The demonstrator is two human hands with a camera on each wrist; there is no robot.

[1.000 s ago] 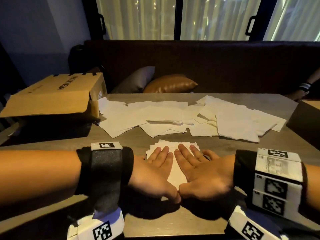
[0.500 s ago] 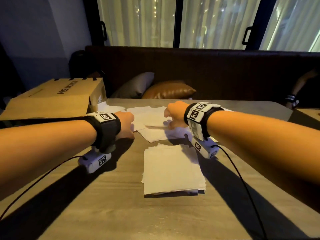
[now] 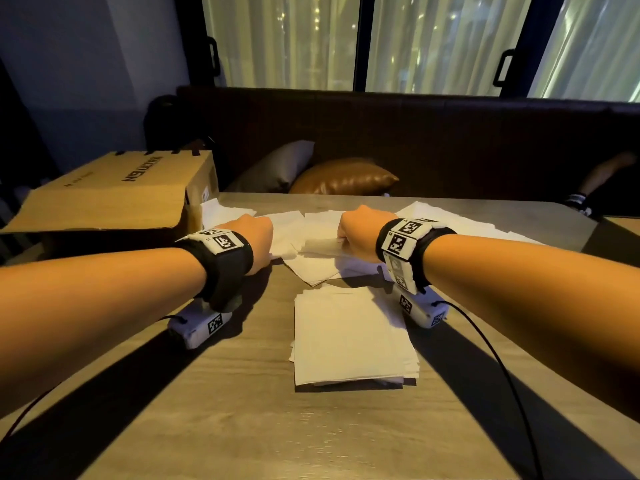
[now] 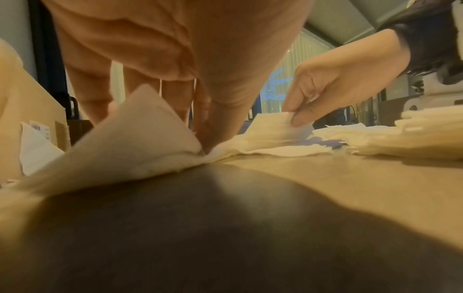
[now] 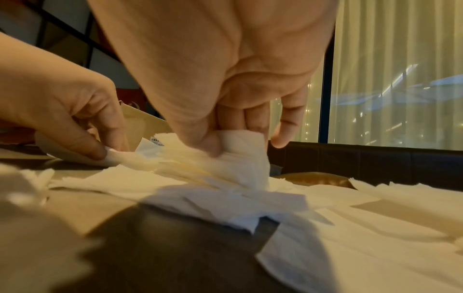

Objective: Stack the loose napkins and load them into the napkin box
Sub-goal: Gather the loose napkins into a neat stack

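1. Napkins (image 3: 349, 336) that are already gathered are seen as a squared white stack on the near middle of the desk (image 3: 242, 427); its long axis runs from the near edge toward the far edge, and a few sheets stick out unevenly at the right and near sides.
2. Loose napkins (image 3: 460, 225) are spread flat in an overlapping band across the far part of the desk, reaching from beside the cardboard box (image 3: 114, 194) on the left to the right side.
3. One loose sheet (image 4: 140, 136) is pinched at its edge between the thumb and fingertips of the left hand (image 3: 254, 237), and its free corner is lifted to a peak above the desk.
4. A bundle of several sheets (image 5: 230, 164) is gripped by the right hand (image 3: 358, 232) between thumb and curled fingers, with the layered edges fanned out toward the left hand.
5. Both hands are held over the far band of napkins, near each other but apart, beyond the stack.
6. Dark capital lettering is printed on the box's top face, running away from the viewer; the word cannot be read with certainty.
7. A white barcode label (image 4: 37, 126) is stuck on the box's side facing the napkins; its text is too small to read.
8. Square black-and-white coded tags are worn on both wristbands.
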